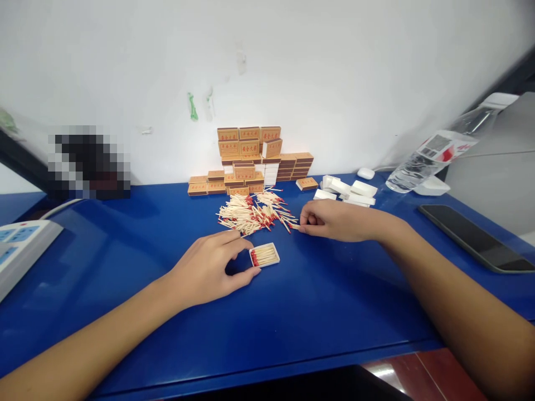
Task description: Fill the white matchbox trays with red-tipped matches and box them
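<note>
My left hand (215,264) grips the left end of a small white matchbox tray (277,260) between thumb and fingers. Several red-headed matches (265,256) lie side by side in the tray, their heads toward that hand. To the right, my right hand (334,218) has its thumb and forefinger pinched on a match (295,226), whose red head points left, at the edge of the pile. That heap of loose matches (246,214) spreads over the blue table (292,312) just beyond the tray.
Orange-brown matchboxes (249,148) are stacked against the wall, and one matchbox (307,184) lies apart. Empty white trays (361,189) sit behind my right hand. Further right are a tilted water bottle (434,150) and a phone (476,236). A white device (25,245) is at the left.
</note>
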Motion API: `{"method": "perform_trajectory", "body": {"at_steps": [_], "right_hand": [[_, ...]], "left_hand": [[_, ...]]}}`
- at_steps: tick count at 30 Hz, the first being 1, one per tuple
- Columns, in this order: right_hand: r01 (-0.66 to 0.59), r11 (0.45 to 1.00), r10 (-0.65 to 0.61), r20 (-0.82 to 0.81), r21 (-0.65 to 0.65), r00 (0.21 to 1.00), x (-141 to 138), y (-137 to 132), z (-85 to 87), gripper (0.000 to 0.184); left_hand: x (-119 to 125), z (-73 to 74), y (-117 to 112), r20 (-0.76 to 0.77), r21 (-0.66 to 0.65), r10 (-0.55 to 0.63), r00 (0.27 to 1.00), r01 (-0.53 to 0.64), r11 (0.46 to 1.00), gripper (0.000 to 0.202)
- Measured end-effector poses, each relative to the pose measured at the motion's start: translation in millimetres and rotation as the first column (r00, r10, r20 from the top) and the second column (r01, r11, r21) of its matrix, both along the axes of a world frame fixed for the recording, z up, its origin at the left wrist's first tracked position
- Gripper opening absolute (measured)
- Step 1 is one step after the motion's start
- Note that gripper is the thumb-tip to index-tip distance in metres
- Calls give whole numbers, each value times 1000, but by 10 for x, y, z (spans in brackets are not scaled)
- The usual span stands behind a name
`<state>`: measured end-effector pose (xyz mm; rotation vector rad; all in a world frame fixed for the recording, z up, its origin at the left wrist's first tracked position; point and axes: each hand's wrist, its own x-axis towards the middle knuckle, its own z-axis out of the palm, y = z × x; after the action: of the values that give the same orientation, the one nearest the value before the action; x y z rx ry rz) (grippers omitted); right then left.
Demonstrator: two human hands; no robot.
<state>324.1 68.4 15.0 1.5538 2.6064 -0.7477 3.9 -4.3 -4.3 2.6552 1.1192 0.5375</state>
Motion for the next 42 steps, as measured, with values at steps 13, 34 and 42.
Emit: {"method": "perform_trajectory", "body": {"at_steps": [13, 34, 42], "right_hand": [[3, 1000, -4, -36, -10, 999, -4, -21, 66, 32], [-68, 996, 72, -60, 65, 996, -216, -200, 139, 11], [-265, 954, 288, -187, 138, 939, -586, -476, 178, 9]], "left_hand": [[4, -5, -1, -1, 22, -9, 1000, 9, 1000, 24], [-1, 1, -2, 7, 14, -11, 1000, 11, 1000, 23], [1, -15, -9, 12, 13, -13, 1000, 12, 1000, 24]]}}
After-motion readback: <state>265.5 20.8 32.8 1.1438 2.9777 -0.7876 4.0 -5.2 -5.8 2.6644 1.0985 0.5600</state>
